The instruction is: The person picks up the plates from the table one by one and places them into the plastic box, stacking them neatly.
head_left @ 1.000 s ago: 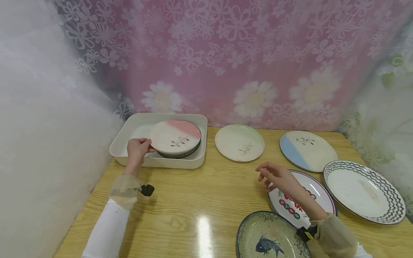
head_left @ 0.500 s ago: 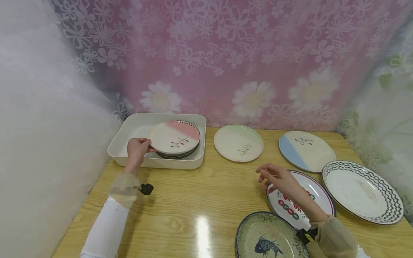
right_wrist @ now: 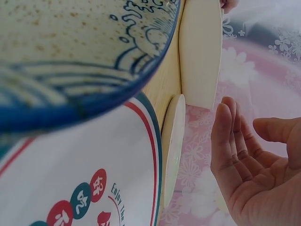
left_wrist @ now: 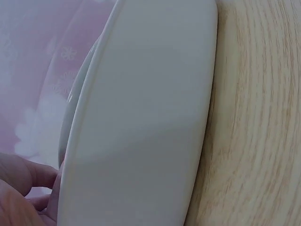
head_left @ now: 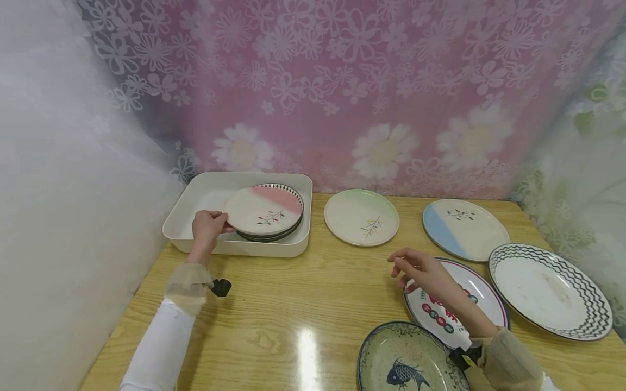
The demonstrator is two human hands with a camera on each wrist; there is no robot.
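My left hand (head_left: 209, 228) pinches the left rim of a pink-and-cream plate (head_left: 259, 209) painted with a small sprig. That plate lies over a stack of dark-rimmed plates (head_left: 269, 237) inside a white rectangular bin (head_left: 235, 248). In the left wrist view the bin's outer wall (left_wrist: 141, 113) hides most of the plate and the fingertips. My right hand (head_left: 423, 271) hovers over a white plate with red lettering (head_left: 469, 277), fingers loosely bent and holding nothing. The right wrist view shows the same hand (right_wrist: 254, 165) with its palm bare.
A green-edged plate (head_left: 362, 217) lies right of the bin, a blue-and-cream plate (head_left: 467, 229) beyond it. At the right is a deep oval plate with zigzag rim (head_left: 543, 288). A fish-patterned plate (head_left: 406, 353) sits at the front. A floral curtain (head_left: 342, 108) hangs behind the table (head_left: 274, 315).
The pink-and-cream plate has sunk slightly onto the stack, its far edge lowering so that a patterned rim beneath now shows. My left hand keeps its pinch; the right hand stays in place.
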